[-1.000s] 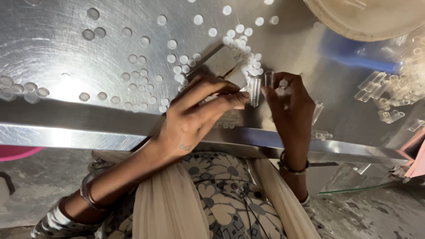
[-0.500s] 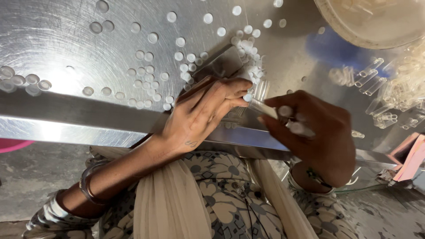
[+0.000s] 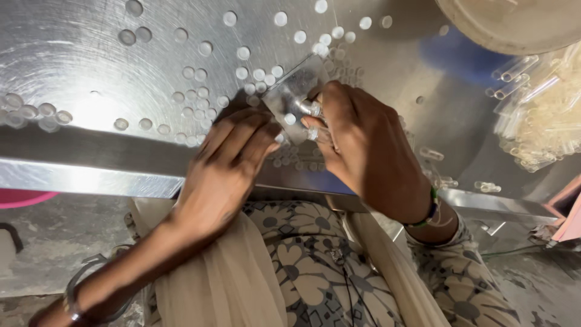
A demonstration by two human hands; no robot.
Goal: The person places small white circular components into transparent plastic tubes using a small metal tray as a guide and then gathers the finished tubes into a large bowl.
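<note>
Centre frame: your left hand [image 3: 227,172] lies flat, fingers together, on the brushed steel tabletop [image 3: 91,66], fingertips just beside a small rectangular metal plate [image 3: 293,91]. Your right hand [image 3: 369,145] curls over the plate's right edge, fingers pinching small clear glass tubes [image 3: 310,109] against it. Round clear glass discs [image 3: 200,72] scatter across the upper left and top centre. Heap of clear glass tubes [image 3: 538,121] at right edge. Pale round basin [image 3: 514,24] in the upper right corner. Pink object [image 3: 24,198] at the left edge, below the table rim.
</note>
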